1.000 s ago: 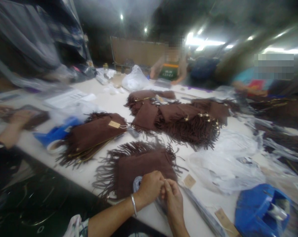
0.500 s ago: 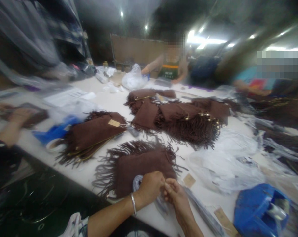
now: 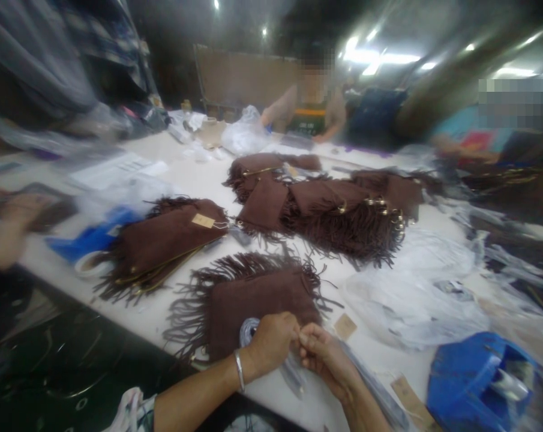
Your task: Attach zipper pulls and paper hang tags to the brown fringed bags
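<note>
My left hand [image 3: 272, 343], with a metal bangle on the wrist, is a closed fist at the near edge of a brown fringed suede bag [image 3: 253, 297]. My right hand [image 3: 321, 354] is closed too, its fingertips meeting the left hand's knuckles. Between them they pinch something small that I cannot make out. A clear plastic sleeve [image 3: 293, 372] hangs from under the hands and a grey patterned piece [image 3: 246, 331] lies beside the left hand. A small tan paper tag [image 3: 345, 327] lies on the table just right of the hands.
A pile of brown fringed bags [image 3: 163, 243] lies to the left, more bags [image 3: 338, 213] across the middle. Crumpled clear plastic [image 3: 415, 294] and a blue tape dispenser [image 3: 478, 375] are at right, another dispenser [image 3: 89, 240] at left. Other people work at the far end and at left.
My hands stay together at the bag's near edge; the right wrist has swung outward to the right. The view has shifted slightly.
</note>
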Demonstrator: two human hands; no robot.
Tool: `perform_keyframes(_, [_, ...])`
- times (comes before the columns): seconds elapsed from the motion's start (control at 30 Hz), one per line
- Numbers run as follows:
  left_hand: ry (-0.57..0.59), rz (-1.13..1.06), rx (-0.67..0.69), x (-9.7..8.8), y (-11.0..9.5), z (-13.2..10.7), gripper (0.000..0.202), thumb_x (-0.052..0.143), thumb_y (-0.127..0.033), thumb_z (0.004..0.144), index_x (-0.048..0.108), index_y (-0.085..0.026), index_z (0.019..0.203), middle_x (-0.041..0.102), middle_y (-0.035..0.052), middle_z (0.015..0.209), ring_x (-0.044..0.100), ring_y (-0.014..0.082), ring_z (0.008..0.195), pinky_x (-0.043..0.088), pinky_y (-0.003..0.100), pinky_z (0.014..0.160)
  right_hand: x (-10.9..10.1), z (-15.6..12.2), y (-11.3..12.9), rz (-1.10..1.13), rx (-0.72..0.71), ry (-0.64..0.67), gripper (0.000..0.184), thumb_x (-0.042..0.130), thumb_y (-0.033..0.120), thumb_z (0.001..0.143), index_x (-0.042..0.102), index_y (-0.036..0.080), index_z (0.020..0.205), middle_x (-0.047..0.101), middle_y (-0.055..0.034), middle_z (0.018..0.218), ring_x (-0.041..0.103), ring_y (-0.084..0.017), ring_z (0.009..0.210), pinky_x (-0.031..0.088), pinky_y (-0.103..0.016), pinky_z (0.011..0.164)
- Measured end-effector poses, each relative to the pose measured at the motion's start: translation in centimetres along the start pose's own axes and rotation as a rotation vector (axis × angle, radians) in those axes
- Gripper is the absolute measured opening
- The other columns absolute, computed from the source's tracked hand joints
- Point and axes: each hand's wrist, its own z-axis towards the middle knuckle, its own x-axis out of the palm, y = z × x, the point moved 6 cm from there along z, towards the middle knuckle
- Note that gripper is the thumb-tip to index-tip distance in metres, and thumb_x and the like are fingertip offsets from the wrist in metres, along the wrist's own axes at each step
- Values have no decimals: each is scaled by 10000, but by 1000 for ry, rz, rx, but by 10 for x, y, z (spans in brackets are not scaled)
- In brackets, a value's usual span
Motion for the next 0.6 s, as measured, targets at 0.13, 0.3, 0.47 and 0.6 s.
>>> perform_keyframes(0.13, [19, 0, -12, 3, 2, 0, 128, 500, -153, 846, 625, -175, 825, 656, 35, 840, 587, 171, 747, 389, 260, 658, -1, 1, 0, -11, 19, -1, 298, 815, 357, 665, 612, 174, 783, 631, 6, 698, 545, -73, 552, 473, -174, 507])
perform_keyframes(0.3, [22, -33, -47, 4, 6, 0, 140, 480, -162, 840, 617, -181, 813, 652, 26, 832, 585, 163, 754, 393, 258, 678, -6, 8, -7, -66, 9, -105, 363, 823, 406, 610, 594, 183, 780, 625, 18, 651, 531, -69, 502, 440, -154, 449])
perform_keyframes(0.47, [27, -28, -87, 1, 7, 4, 152, 466, -162, 817, 615, -186, 804, 649, 16, 801, 589, 161, 748, 389, 257, 650, -2, 9, -9, -138, -83, -160, 412, 808, 473, 616, 589, 173, 793, 649, 9, 664, 537, -65, 491, 431, -142, 417])
perform_keyframes(0.6, [-7, 6, -58, -10, -5, -2, 162, 445, -140, 814, 600, -187, 814, 636, 19, 834, 586, 159, 789, 411, 255, 697, 0, 4, -9, -144, -219, -195, 480, 809, 531, 590, 587, 175, 821, 659, 4, 659, 556, -87, 492, 436, -166, 412])
